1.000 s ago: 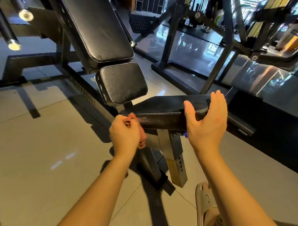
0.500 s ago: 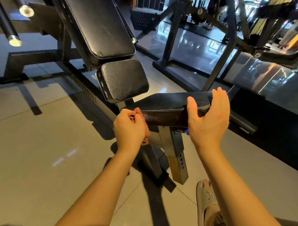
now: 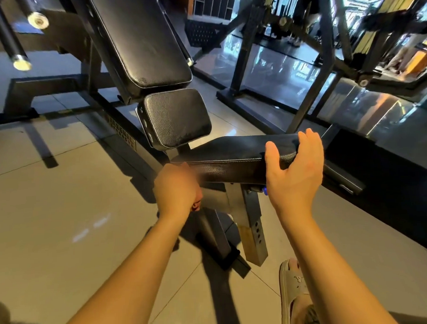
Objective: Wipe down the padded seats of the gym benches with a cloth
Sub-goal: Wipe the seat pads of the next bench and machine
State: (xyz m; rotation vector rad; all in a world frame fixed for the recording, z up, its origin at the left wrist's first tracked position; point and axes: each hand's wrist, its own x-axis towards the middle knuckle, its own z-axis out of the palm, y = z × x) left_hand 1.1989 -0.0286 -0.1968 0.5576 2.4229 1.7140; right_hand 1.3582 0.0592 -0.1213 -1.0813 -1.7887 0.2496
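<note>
Seat of the bench in the middle of the view, black, flat and padded, up on a grey metal leg. Small blue knob just under the seat, next to the leg.

Left hand at the near left corner of the seat, blurry, curled into a fist. Gripping the cloth, with only a small red bit peeking out under the fist. Cloth low down, just beside the seat's near edge; too blurry to tell if touching the seat or not.

Right hand on the right end of the seat, holding nothing. Fingers nearly straight and lying over the top of the padding. Thumb pointing up against the near side.

Small pad, black and tilted, just behind the seat on the left. Long back pad above that one, leaning up and away. Two dark bars with shiny round ends at the top left. Black frame of another machine behind the seat on the right.

Pale shiny tiles on the floor, with dark shadows under the bench. Foot in a grey sandal near the bottom, beside the right arm.
</note>
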